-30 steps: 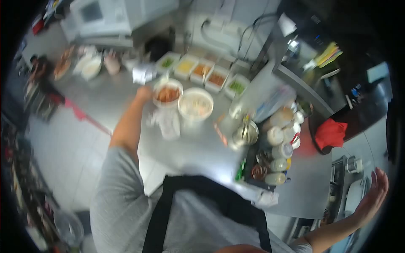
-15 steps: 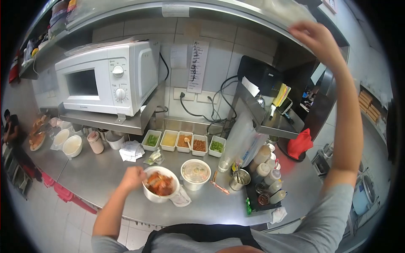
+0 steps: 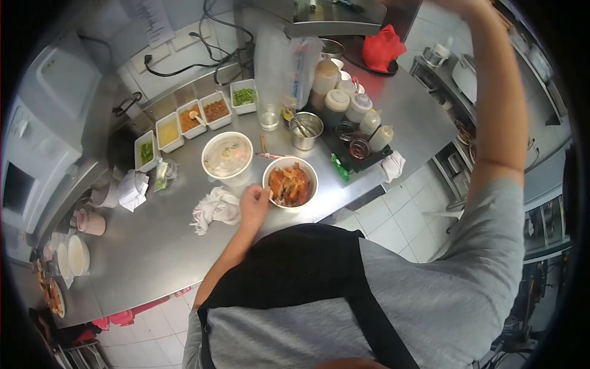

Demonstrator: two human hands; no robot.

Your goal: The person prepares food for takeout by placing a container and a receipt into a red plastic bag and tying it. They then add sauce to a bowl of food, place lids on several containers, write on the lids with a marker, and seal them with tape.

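White, smooth-walled and round, the bowl [image 3: 315, 182] stands upright on the steel counter [image 3: 141, 261], close to the edge nearest the person's dark apron [image 3: 301, 258]. Its mouth faces up toward the camera; being circular, it has no clear long axis and points no particular way. Inside lie glossy orange-brown pieces of food [image 3: 291, 183], some darker at the edges, heaped nearly across the opening, with bare white wall showing around them. What lies beneath the pieces is hidden, and the food cannot be made out for certain.

The left hand [image 3: 255, 204] is at the bowl's left side, fingers curled and pinching the rim; the hand itself covers part of the grip. The right hand [image 3: 452, 3] is raised far off at the top of the view, cut off and blurred, so I cannot tell whether its fingers are spread or closed.

Just up and left of the bowl sits a white tub with a clear lid [image 3: 227, 154], its contents indistinct under the plastic. A crumpled cloth [image 3: 216, 209] lies beside the left hand.
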